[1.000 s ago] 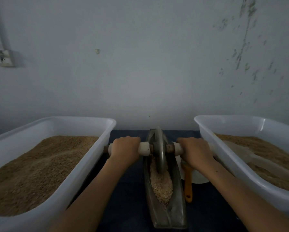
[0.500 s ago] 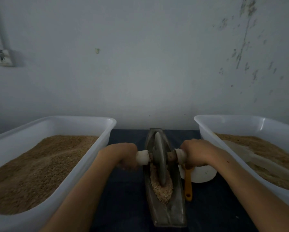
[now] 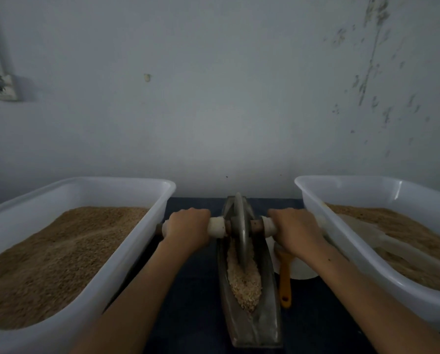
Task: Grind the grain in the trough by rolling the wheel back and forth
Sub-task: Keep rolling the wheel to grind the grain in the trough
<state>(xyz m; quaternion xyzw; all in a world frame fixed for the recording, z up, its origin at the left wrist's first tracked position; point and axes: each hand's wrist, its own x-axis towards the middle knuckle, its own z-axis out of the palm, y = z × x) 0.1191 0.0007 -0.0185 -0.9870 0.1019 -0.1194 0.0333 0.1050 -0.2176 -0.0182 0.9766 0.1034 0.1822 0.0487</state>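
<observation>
A narrow boat-shaped metal trough (image 3: 270, 325) lies lengthwise in the middle of the dark table, with pale crushed grain (image 3: 244, 282) heaped in its groove. A thin metal wheel (image 3: 240, 226) stands upright in the far part of the trough, on an axle with white handles (image 3: 216, 227). My left hand (image 3: 188, 229) grips the left handle. My right hand (image 3: 296, 232) grips the right handle, which it mostly hides.
A white plastic tub (image 3: 147, 241) full of brown grain stands at the left, and a second white tub (image 3: 346, 249) with grain at the right. An orange-handled tool (image 3: 285, 282) and a white dish (image 3: 303, 269) lie right of the trough. A wall rises just behind.
The wheel rolled toward me half a second ago, then back away to the far part of the trough. Both hands moved with the handles and kept their grip.
</observation>
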